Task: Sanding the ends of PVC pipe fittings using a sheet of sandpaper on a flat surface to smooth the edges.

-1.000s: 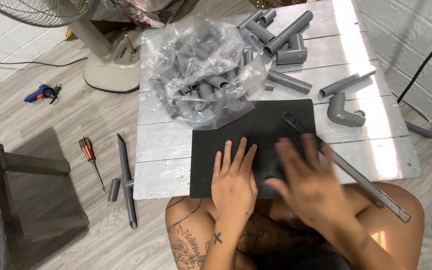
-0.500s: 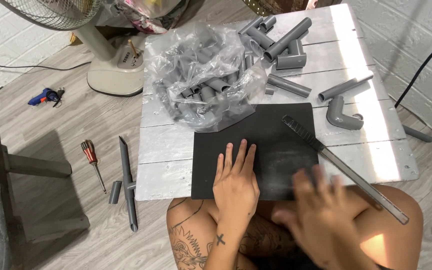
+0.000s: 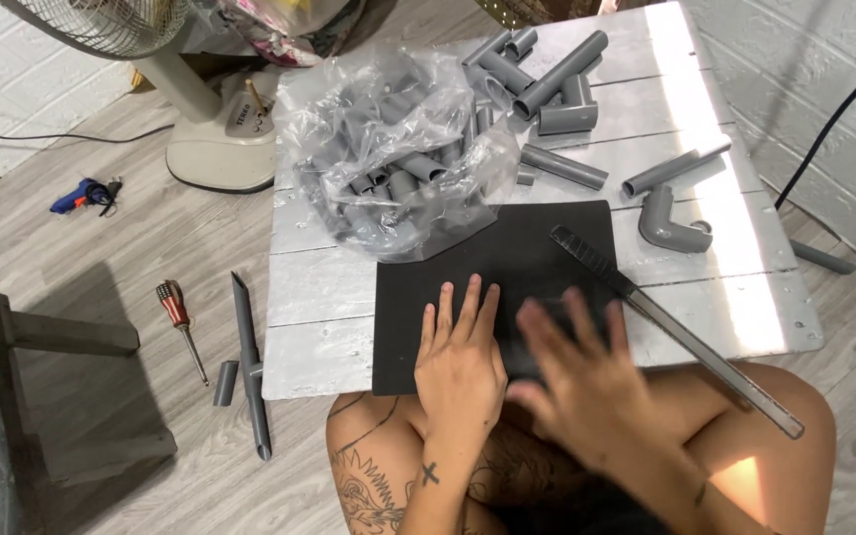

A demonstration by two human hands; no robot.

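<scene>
The black mat (image 3: 507, 287) lies flat at the near edge of the desk (image 3: 329, 297), square to me, its near side hanging just over my lap, and both my hands are on it. My left hand (image 3: 460, 362) rests palm down on the near left part of the mat, fingers spread and straight, gripping nothing. My right hand (image 3: 577, 372) is also open and flat, fingers fanned, but it shows as a blur, so I cannot tell whether the palm presses the mat or only skims it; it holds nothing. Just beyond my right hand, toward the right, the long grey ruler (image 3: 676, 332) lies diagonally: its far end sits on the mat's upper right corner, and its long axis runs down and right past the desk edge over my right knee. My right hand is clearly the nearer one to it, with the ruler lying just to that hand's far right side, close to the fingertips but not plainly touching. Behind the mat, touching its far left edge, sits a clear plastic bag (image 3: 393, 149) stuffed with short grey pipe pieces. Loose pipes (image 3: 557, 74) and a grey elbow fitting (image 3: 668, 223) lie farther back and right. On the floor to my left are a red-handled screwdriver (image 3: 178, 322), a pointed grey pipe (image 3: 248, 362), a blue glue gun (image 3: 83, 193) and a fan base (image 3: 212, 149).
</scene>
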